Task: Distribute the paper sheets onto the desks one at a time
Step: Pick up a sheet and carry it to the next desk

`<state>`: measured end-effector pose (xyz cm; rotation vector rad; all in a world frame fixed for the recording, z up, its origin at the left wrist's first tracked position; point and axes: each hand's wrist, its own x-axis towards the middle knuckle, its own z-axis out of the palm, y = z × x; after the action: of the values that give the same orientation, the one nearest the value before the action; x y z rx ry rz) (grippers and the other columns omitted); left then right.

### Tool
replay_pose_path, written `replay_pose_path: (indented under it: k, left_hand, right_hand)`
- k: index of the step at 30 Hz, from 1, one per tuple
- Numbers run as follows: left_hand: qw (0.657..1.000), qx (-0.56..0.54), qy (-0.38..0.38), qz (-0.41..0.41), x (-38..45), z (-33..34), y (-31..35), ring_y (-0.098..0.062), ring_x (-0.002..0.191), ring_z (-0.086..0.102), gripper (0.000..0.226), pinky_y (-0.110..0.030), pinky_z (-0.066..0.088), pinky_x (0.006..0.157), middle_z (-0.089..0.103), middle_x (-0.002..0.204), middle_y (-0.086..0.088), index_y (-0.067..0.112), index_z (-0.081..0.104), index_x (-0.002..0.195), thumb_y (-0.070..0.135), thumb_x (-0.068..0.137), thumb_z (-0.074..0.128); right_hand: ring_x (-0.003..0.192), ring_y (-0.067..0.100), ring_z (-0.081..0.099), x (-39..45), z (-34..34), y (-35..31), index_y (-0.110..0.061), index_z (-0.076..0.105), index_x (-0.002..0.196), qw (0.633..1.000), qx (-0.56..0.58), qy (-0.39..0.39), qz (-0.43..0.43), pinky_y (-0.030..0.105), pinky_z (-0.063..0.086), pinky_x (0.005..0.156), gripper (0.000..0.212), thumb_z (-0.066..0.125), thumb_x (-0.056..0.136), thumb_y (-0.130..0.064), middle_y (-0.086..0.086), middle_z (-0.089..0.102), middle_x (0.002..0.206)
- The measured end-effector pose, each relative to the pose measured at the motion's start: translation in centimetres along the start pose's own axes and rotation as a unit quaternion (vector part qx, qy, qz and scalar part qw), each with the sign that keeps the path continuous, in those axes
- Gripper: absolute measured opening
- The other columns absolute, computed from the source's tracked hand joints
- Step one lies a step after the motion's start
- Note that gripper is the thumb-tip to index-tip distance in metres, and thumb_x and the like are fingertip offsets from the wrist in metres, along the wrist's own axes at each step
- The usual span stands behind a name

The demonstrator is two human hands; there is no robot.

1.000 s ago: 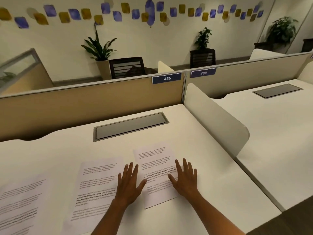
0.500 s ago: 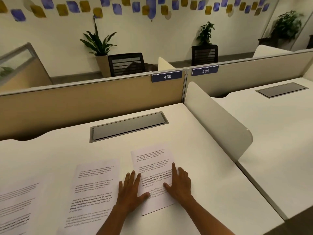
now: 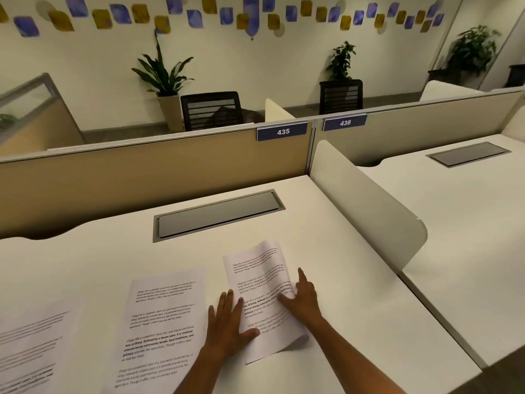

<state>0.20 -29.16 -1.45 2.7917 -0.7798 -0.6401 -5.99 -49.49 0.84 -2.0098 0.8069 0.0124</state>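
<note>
Three printed paper sheets lie on the white desk (image 3: 99, 251) labelled 435. The right sheet (image 3: 257, 268) has its right edge curled up off the surface, with a shadow under its near right corner. My right hand (image 3: 302, 298) grips that raised edge, thumb on top of the text. My left hand (image 3: 227, 328) lies flat with fingers apart, its thumb pressing the sheet's left side. The middle sheet (image 3: 162, 322) rests flat just left of my left hand. A third sheet (image 3: 31, 351) lies at the far left, partly cut off by the frame.
A white rounded divider (image 3: 366, 200) separates this desk from the neighbouring desk 436 (image 3: 468, 223) on the right, which carries no paper. A grey cable hatch (image 3: 218, 214) sits behind the sheets. A tan partition (image 3: 142, 180) closes the back, with chairs and plants beyond.
Both hands were flat on the right sheet. My right hand has since slid to its right edge and lifted it, and the sheet now curls upward.
</note>
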Motion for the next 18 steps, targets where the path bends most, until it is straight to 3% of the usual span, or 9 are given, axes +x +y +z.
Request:
replay_pose_path:
  k: [2,4,6,8,10,13,16,18]
  left_hand:
    - [1.000,0.010,-0.002,-0.004,-0.1,-0.2,0.1,-0.025,0.149,-0.018,0.125,-0.051,-0.009,0.117,-0.017,0.162,-0.008,0.022,0.002,0.154,0.097,0.054,0.010]
    - [1.000,0.025,-0.005,-0.005,-0.1,-0.2,0.2,-0.025,0.148,-0.018,0.103,-0.052,-0.010,0.117,-0.017,0.162,-0.008,0.022,0.001,0.154,0.082,0.077,0.034]
    - [0.999,0.033,-0.006,-0.004,-0.1,-0.2,0.3,-0.026,0.148,-0.018,0.098,-0.052,-0.009,0.117,-0.017,0.162,-0.008,0.023,0.002,0.154,0.075,0.081,0.040]
    - [0.999,0.043,-0.006,-0.003,-0.3,-0.2,0.3,-0.026,0.149,-0.017,0.095,-0.053,-0.008,0.117,-0.016,0.162,-0.009,0.023,0.003,0.154,0.074,0.082,0.041]
    - [0.999,0.048,-0.004,-0.001,-0.4,-0.1,0.1,-0.027,0.149,-0.016,0.094,-0.053,-0.006,0.118,-0.016,0.162,-0.009,0.023,0.004,0.154,0.073,0.083,0.040]
    - [0.998,0.058,-0.006,-0.002,-0.3,0.0,0.0,-0.027,0.149,-0.016,0.100,-0.053,-0.005,0.118,-0.016,0.162,-0.008,0.024,0.003,0.154,0.081,0.077,0.032]
    - [0.998,0.056,-0.015,0.003,-0.1,0.2,-0.2,-0.027,0.149,-0.016,0.131,-0.054,-0.007,0.117,-0.015,0.162,-0.008,0.025,0.003,0.154,0.099,0.046,0.004]
    - [0.998,0.061,-0.011,0.008,-0.1,0.2,-0.2,-0.027,0.149,-0.015,0.127,-0.054,-0.006,0.118,-0.014,0.162,-0.009,0.024,0.004,0.154,0.097,0.050,0.009]
  right_hand:
    - [0.117,0.028,0.056,0.2,-0.3,-0.4,-0.023,0.010,0.155,0.993,0.111,-0.011,0.037,0.042,0.048,0.101,0.107,0.080,0.075,-0.039,0.016,0.051,0.137]
    - [0.106,0.026,0.064,0.2,-0.5,-0.9,-0.027,0.010,0.154,0.970,0.226,-0.036,0.078,0.046,0.056,0.090,0.118,0.085,0.065,-0.048,0.013,0.058,0.131]
    - [0.098,0.024,0.066,0.3,-0.7,-1.2,-0.029,0.013,0.152,0.948,0.289,-0.070,0.115,0.038,0.058,0.072,0.123,0.085,0.057,-0.058,0.013,0.058,0.133]
    - [0.088,0.021,0.062,-0.1,-1.0,-1.7,-0.022,0.029,0.146,0.940,0.302,-0.092,0.129,0.031,0.049,0.066,0.104,0.081,0.064,-0.058,0.012,0.063,0.123]
    - [0.083,0.020,0.057,-0.5,-1.2,-2.1,-0.020,0.052,0.121,0.944,0.288,-0.109,0.120,0.032,0.045,0.069,0.081,0.079,0.060,-0.064,0.005,0.069,0.105]
    - [0.098,0.027,0.066,-1.0,-1.1,-2.4,-0.019,0.062,0.115,0.934,0.307,-0.149,0.106,0.040,0.050,0.085,0.062,0.075,0.070,-0.060,0.006,0.072,0.109]
    - [0.100,0.033,0.069,-1.3,-0.8,-2.9,-0.019,0.055,0.126,0.925,0.338,-0.146,0.097,0.042,0.057,0.082,0.070,0.083,0.069,-0.047,0.012,0.066,0.120]
    - [0.103,0.032,0.067,-1.7,-0.7,-3.3,-0.019,0.049,0.132,0.934,0.335,-0.094,0.086,0.044,0.057,0.086,0.081,0.089,0.063,-0.036,0.013,0.064,0.121]
